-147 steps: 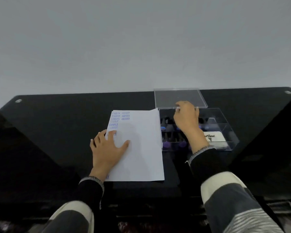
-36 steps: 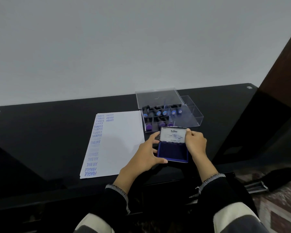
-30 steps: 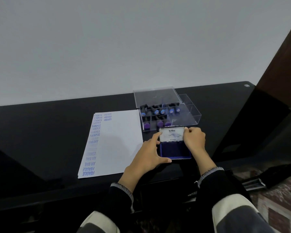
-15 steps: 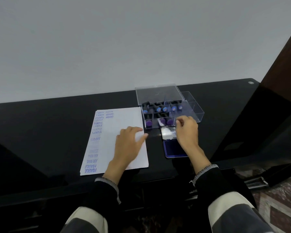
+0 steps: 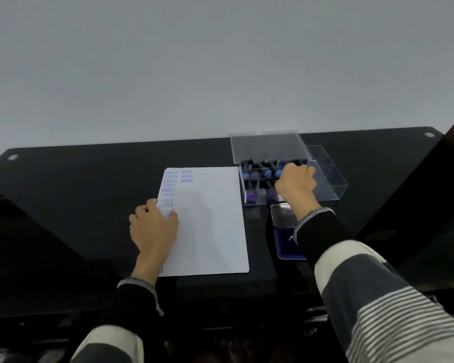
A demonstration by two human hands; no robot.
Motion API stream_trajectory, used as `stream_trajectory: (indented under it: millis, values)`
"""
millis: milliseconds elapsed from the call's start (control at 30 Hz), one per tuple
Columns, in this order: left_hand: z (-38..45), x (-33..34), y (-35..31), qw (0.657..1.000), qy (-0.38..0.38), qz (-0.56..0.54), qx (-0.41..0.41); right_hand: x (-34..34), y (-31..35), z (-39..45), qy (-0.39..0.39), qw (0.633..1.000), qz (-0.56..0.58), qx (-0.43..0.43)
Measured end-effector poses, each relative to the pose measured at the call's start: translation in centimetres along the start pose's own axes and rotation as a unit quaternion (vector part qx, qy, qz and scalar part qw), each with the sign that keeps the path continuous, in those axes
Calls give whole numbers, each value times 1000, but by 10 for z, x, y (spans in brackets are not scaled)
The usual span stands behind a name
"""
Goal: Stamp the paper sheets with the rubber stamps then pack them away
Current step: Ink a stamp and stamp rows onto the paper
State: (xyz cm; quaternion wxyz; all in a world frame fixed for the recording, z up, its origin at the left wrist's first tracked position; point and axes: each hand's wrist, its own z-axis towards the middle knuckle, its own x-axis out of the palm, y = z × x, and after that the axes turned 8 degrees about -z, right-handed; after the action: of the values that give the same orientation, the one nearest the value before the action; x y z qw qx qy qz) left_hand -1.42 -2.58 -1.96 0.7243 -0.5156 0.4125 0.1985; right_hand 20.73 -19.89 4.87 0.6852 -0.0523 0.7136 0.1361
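At centre frame, on the glossy black tabletop point(image 5: 89, 184), lies the white paper sheet point(image 5: 210, 226), rows of blue stamp marks along its left edge. The left hand point(image 5: 152, 229) rests on that edge, fingers loosely bent, pinning it. The right hand point(image 5: 296, 184) reaches into the clear plastic compartment box point(image 5: 330, 184) at right of centre; whether it grips anything cannot be told. The small black rubber stamps with blue and purple caps point(image 5: 252, 196) look light and rigid, best pinched by the handle. The box's upright clear lid point(image 5: 268, 148) and dividers crowd the reach; the open blue ink pad point(image 5: 286, 244) sits just below, under the wrist.
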Motion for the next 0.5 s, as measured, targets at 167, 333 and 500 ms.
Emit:
stream_trajectory:
  millis: [167,333,500]
  values:
    - [-3,3,-3,1000,10,-9,-12,-3,3,8,32,999,-9,10]
    - [-8,3,-3,1000,8,1,-4,4,3,-1,-34,998,43,18]
    - [-10,3,1,1000,6,-20,-9,9,-5,-22,-128,933,335,-24]
